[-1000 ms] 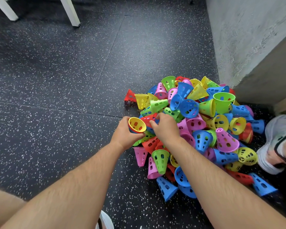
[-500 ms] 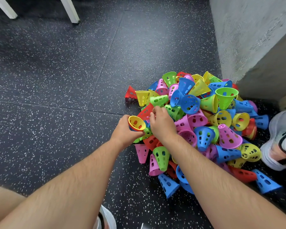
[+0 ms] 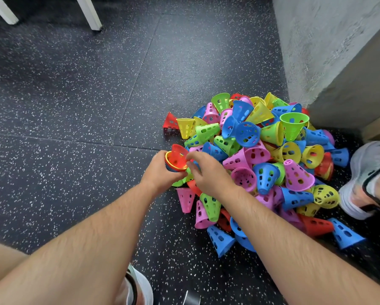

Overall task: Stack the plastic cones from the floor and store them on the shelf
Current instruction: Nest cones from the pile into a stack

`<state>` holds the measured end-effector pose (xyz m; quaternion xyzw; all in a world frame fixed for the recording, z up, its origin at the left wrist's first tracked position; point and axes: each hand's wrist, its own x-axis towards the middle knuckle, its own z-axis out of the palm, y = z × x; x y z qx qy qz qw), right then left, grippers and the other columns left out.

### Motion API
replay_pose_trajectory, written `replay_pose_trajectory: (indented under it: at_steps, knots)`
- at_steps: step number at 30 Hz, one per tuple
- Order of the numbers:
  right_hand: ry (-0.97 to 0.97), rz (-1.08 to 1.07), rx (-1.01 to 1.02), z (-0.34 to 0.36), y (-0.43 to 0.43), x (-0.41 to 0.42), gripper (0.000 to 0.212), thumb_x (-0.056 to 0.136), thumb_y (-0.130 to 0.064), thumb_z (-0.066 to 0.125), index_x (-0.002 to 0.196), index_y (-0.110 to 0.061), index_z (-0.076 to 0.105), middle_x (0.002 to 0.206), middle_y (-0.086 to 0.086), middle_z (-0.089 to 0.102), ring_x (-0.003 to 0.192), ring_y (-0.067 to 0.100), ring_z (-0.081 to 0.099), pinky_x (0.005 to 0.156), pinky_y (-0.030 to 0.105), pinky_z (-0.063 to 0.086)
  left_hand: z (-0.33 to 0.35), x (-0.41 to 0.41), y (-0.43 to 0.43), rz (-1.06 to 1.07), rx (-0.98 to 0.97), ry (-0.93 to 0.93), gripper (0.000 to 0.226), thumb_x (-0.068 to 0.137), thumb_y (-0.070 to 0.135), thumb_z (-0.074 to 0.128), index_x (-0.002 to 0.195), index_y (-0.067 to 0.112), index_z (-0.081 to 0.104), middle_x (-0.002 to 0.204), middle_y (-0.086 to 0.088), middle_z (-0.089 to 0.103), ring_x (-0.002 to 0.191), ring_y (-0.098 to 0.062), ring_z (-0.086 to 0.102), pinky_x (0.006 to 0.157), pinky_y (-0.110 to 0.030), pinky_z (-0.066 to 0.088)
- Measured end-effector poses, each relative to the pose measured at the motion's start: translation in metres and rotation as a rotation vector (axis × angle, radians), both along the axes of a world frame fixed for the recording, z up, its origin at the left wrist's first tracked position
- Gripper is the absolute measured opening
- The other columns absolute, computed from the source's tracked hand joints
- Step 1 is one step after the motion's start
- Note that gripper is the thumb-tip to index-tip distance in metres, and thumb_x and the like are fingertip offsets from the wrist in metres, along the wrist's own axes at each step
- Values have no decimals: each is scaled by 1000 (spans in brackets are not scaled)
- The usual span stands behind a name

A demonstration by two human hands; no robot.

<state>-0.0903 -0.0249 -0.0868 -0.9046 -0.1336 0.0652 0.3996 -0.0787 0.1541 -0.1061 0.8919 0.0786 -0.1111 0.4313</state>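
A big heap of perforated plastic cones (image 3: 261,155) in red, blue, yellow, green and pink lies on the dark speckled floor (image 3: 74,106). My left hand (image 3: 160,172) grips a short stack of nested cones (image 3: 173,164) at the heap's left edge; a yellow rim and blue rims show under a red cone. That red cone (image 3: 177,158) sits in the stack's open mouth, and my right hand (image 3: 209,175) pinches its rim with thumb and fingers. No shelf is in view.
A rough grey wall (image 3: 327,40) rises right behind the heap. Two white furniture legs (image 3: 90,14) stand at the top left. My right shoe (image 3: 369,177) is beside the heap, my left shoe (image 3: 138,289) near the bottom edge.
My right hand has pulled a red cone out of the heap and set it into the yellow-topped stack held by my left hand. The left hand stayed almost in place.
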Motion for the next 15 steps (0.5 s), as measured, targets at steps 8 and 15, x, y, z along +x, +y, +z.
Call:
replay_pose_trajectory:
  at_steps: [8, 15]
  knots:
    - [144, -33, -63, -7, 25, 1, 31, 101, -21, 46, 131, -17, 55, 129, 3, 62, 121, 21, 54, 102, 42, 45, -10, -21, 29, 95, 27, 68, 57, 59, 29, 86, 107, 24, 55, 105, 2, 65, 93, -11, 66, 85, -35, 55]
    - [18, 212, -505, -31, 47, 8, 36, 94, -17, 48, 122, -25, 70, 145, -5, 50, 137, 26, 33, 113, 41, 27, -30, -37, 59, 137, 60, 146, 62, 58, 37, 92, 106, 27, 54, 105, 4, 63, 91, -11, 66, 77, -31, 53]
